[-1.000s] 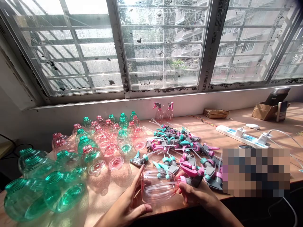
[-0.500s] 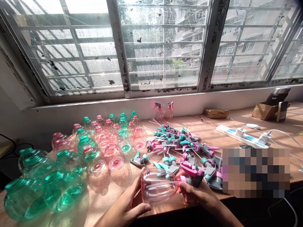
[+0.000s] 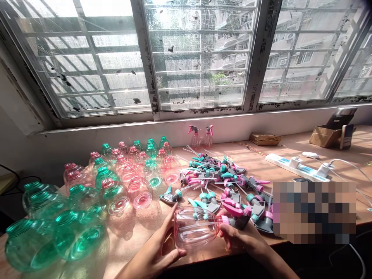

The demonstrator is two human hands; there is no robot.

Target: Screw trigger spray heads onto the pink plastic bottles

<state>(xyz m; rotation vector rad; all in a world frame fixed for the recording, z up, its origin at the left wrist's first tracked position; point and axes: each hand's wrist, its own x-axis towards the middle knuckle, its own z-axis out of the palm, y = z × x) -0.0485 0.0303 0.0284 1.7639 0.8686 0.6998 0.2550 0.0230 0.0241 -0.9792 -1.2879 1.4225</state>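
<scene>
A clear pink spray bottle lies sideways in the air above the table's near edge, its base to the left. My left hand cups the base end, thumb below and fingers behind. At the neck, my right hand has its fingers closed around the pink collar. A pink and grey trigger head sits on the neck, with its thin tube visible inside the bottle. Just behind it spreads a pile of loose trigger heads in pink, teal and grey.
Several open green bottles and pink bottles stand on the left of the wooden table. Two pink bottles with trigger heads stand by the wall. A white power strip, a cardboard box and a blurred patch are at the right.
My left hand's fingers have loosened slightly around the base. The bottle and my right hand stay almost in place.
</scene>
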